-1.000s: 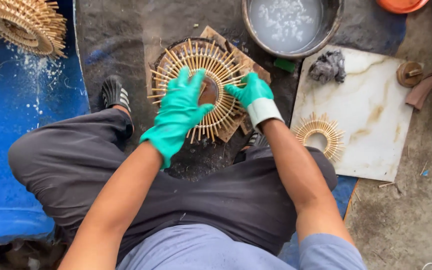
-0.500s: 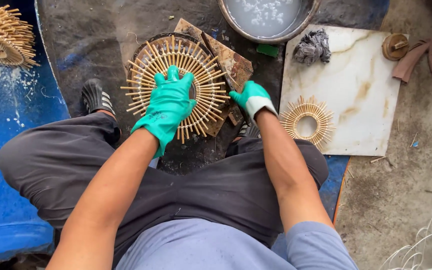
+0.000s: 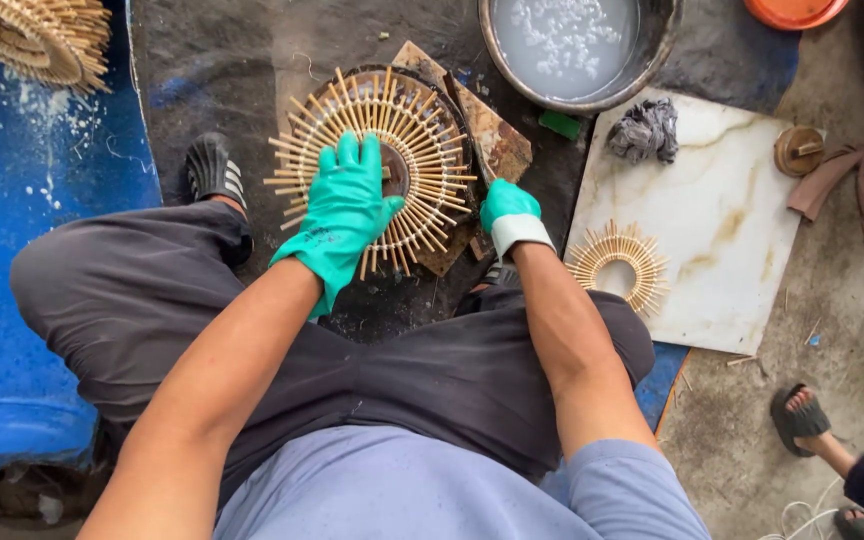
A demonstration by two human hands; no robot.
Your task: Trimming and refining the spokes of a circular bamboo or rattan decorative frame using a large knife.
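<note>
Dark, wet ground [image 3: 202,60] underfoot, rough and stained. At far left, a blue drum [image 3: 22,250] lying on its side, dusted with pale flecks; on top of it a second bamboo sunburst ring [image 3: 37,35]. At upper middle, a metal basin [image 3: 577,50] of cloudy water. To the right, a white marbled tile [image 3: 722,230] lying flat, carrying a small bamboo ring [image 3: 619,267] near its lower left edge and a crumpled grey rag [image 3: 644,130] near its top. Past the tile, bare concrete [image 3: 802,330] with a small round wooden spool [image 3: 800,150], brownish cloth [image 3: 857,185], and another person's sandalled foot [image 3: 802,415] at lower right.

In the middle, a large bamboo sunburst frame [image 3: 382,165] lying flat on a round base over scraps of brown board [image 3: 497,140], sticks fanning outward all round. Left hand [image 3: 345,215] in a teal glove, fingers spread flat and pressed on the lower left of the frame, not closed around anything. Right hand [image 3: 507,208] also gloved, curled at the frame's right edge beside the board; whether clamped on something, cannot tell. Black shoe [image 3: 214,170] just left of the frame.

Tight quarters: drum hemming the left, basin just above, tile close on the right, bent knees below. Open ground only in the strip above and left of the frame.
</note>
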